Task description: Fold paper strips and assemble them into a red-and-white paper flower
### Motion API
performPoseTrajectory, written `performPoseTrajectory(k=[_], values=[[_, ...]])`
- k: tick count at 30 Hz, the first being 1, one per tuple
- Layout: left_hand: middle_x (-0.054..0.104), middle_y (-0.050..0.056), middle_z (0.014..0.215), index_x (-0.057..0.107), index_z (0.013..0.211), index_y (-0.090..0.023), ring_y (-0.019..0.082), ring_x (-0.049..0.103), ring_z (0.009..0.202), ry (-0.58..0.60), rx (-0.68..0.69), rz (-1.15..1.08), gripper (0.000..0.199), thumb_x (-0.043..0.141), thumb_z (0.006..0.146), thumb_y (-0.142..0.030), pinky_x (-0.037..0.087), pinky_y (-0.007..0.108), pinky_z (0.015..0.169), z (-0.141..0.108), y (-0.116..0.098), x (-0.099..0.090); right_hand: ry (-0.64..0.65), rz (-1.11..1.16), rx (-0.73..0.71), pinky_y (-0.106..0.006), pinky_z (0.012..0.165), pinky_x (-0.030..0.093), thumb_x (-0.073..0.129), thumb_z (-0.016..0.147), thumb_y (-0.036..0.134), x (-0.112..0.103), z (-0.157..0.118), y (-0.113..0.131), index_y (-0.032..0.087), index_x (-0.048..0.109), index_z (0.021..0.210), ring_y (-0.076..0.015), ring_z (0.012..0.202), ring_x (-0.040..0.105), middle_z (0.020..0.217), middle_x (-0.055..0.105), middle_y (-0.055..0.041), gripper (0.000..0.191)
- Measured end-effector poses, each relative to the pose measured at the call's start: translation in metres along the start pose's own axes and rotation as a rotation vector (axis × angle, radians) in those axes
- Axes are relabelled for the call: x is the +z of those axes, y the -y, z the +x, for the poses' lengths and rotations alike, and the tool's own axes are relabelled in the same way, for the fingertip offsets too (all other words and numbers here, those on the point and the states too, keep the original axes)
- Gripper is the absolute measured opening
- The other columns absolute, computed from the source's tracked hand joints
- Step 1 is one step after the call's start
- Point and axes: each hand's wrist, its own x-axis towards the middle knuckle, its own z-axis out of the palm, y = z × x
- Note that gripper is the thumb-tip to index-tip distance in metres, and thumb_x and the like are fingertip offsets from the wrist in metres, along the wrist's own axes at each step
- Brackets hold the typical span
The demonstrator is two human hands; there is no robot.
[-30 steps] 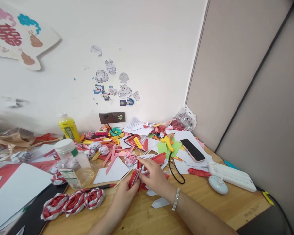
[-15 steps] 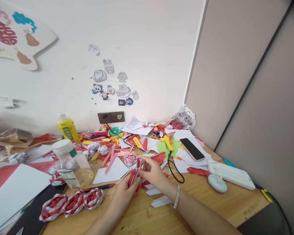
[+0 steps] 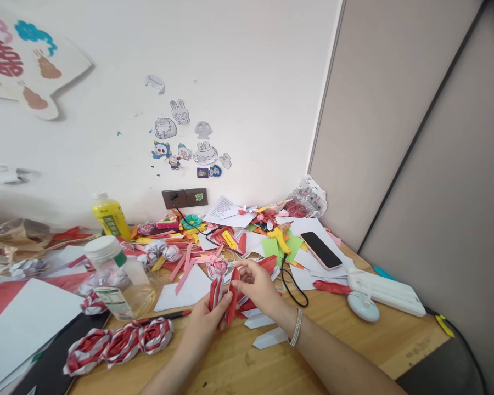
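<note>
Folded red and white paper strips [image 3: 216, 292] are gripped in my left hand [image 3: 209, 318], low in the middle of the view. My right hand [image 3: 253, 285], with a bracelet at the wrist, pinches the upper part of a red folded strip [image 3: 233, 293] beside them. The two hands are close together over the wooden table. Just behind them lies a pink and white paper rose [image 3: 218, 267]. White folded strips [image 3: 270, 338] lie under and beside my right wrist. Three red and white twisted paper roses [image 3: 123, 343] sit in a row at the left.
A clear jar [image 3: 119, 280] and a yellow bottle [image 3: 112, 218] stand at the left. Behind the hands are scattered paper strips and a yellow glue gun [image 3: 279, 240]. A phone [image 3: 321, 250] and a white power strip [image 3: 387, 291] lie at the right of the table [image 3: 337, 340].
The red strips between my hands have spread apart and now stand more upright, with a gap between them. My left hand has turned slightly. The whole view has shifted a little.
</note>
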Motion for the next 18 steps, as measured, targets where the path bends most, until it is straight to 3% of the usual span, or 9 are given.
performPoseTrajectory(k=[4, 7, 11, 14, 18], values=[[0.045, -0.009, 0.038, 0.051, 0.101, -0.016, 0.006, 0.03, 0.033, 0.039, -0.116, -0.18, 0.058, 0.064, 0.061, -0.055, 0.019, 0.018, 0.036, 0.003, 0.003, -0.001, 0.008, 0.009, -0.006, -0.026, 0.066, 0.044, 0.062, 0.069, 0.019, 0.001, -0.001, 0.0, 0.018, 0.055, 0.098, -0.0142, 0.072, 0.053, 0.075, 0.054, 0.0006, 0.029], [0.049, -0.008, 0.041, 0.051, 0.098, -0.016, 0.003, 0.027, 0.032, 0.081, -0.115, -0.263, 0.053, 0.066, 0.061, -0.051, 0.017, 0.017, 0.036, 0.003, 0.004, -0.002, 0.011, -0.02, -0.008, -0.026, 0.066, 0.045, 0.062, 0.07, 0.02, 0.001, -0.002, 0.001, 0.018, 0.056, 0.098, -0.0143, 0.073, 0.054, 0.076, 0.055, 0.0002, 0.029], [0.058, -0.004, 0.051, 0.055, 0.092, -0.015, 0.003, 0.028, 0.033, -0.026, -0.08, -0.199, 0.055, 0.071, 0.053, -0.051, 0.02, 0.018, 0.037, 0.004, 0.0, -0.005, 0.007, -0.15, -0.064, -0.027, 0.07, 0.045, 0.056, 0.077, 0.019, -0.004, 0.001, 0.003, 0.019, 0.054, 0.108, -0.0144, 0.078, 0.056, 0.084, 0.059, -0.0019, 0.031], [0.059, -0.003, 0.053, 0.058, 0.089, -0.014, 0.005, 0.034, 0.036, -0.159, -0.054, -0.133, 0.058, 0.072, 0.048, -0.053, 0.024, 0.02, 0.039, 0.006, -0.006, -0.009, 0.074, -0.53, -0.157, -0.028, 0.074, 0.043, 0.055, 0.078, 0.015, -0.013, 0.005, 0.001, 0.019, 0.057, 0.103, -0.016, 0.083, 0.055, 0.086, 0.062, -0.0026, 0.026], [0.055, -0.005, 0.049, 0.059, 0.091, -0.013, 0.007, 0.035, 0.037, -0.283, -0.063, -0.13, 0.065, 0.071, 0.044, -0.056, 0.025, 0.021, 0.04, 0.008, -0.009, -0.012, 0.334, -1.107, -0.302, -0.028, 0.073, 0.04, 0.061, 0.075, 0.016, -0.02, 0.007, -0.004, 0.017, 0.065, 0.08, -0.0201, 0.086, 0.052, 0.082, 0.064, -0.0046, 0.006]])
